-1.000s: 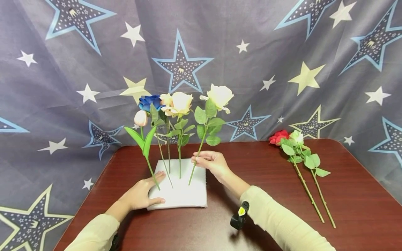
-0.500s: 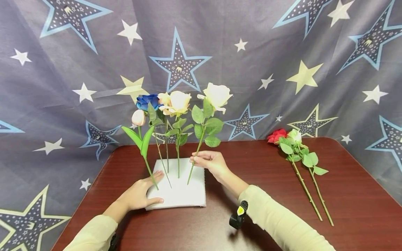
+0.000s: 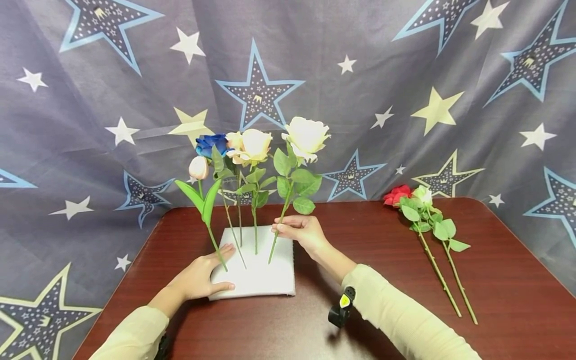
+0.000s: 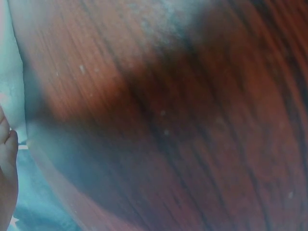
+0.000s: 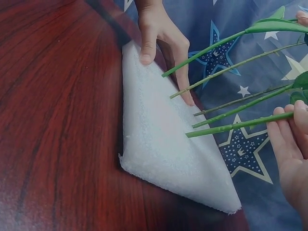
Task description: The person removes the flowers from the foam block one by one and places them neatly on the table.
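table [image 3: 369, 230] | white rose [image 3: 307, 136] slightly straighter than earlier | right grip [image 3: 306, 233] pinching it

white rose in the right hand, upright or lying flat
Upright, leaning slightly: the white rose has its bloom above the right hand, which pinches its stem, whose lower end meets the white block.

Facing me, behind a reddish-brown wood-grain tabletop [image 3: 382, 240], hangs a creased grey fabric backdrop [image 3: 315, 60] printed with white, pale-yellow and blue-edged stars [image 3: 436, 112], some bearing crowns [image 3: 258, 99].
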A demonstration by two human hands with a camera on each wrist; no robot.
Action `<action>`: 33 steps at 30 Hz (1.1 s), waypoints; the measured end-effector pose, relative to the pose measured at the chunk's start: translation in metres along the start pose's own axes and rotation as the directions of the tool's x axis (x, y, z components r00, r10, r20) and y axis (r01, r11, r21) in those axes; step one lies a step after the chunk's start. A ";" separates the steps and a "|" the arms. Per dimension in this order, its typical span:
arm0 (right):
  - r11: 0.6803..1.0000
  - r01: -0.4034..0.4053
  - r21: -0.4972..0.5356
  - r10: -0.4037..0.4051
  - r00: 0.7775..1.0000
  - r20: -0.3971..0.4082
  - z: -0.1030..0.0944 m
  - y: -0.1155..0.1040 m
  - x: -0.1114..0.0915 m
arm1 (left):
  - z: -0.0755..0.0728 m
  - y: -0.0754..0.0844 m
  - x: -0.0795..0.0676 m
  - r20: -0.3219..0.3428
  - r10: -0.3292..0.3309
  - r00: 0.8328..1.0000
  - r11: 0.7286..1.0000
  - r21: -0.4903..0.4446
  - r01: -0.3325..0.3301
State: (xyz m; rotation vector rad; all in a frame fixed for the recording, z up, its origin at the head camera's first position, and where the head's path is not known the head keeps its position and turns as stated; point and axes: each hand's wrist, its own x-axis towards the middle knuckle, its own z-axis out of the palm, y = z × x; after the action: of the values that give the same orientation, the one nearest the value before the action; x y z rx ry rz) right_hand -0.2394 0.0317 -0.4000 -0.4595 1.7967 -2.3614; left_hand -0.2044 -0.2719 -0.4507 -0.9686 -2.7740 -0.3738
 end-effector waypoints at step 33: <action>0.997 -0.007 0.080 0.006 1.000 0.015 -0.013 0.001 -0.001 | -0.001 -0.001 0.001 0.044 -0.034 0.998 0.999 -0.015 0.035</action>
State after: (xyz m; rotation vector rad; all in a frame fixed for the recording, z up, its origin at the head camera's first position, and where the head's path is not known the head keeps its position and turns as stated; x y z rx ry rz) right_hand -0.2426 0.0432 -0.4038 -0.4589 1.6872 -2.4085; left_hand -0.2056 -0.2726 -0.4502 -0.9448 -2.8348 -0.3848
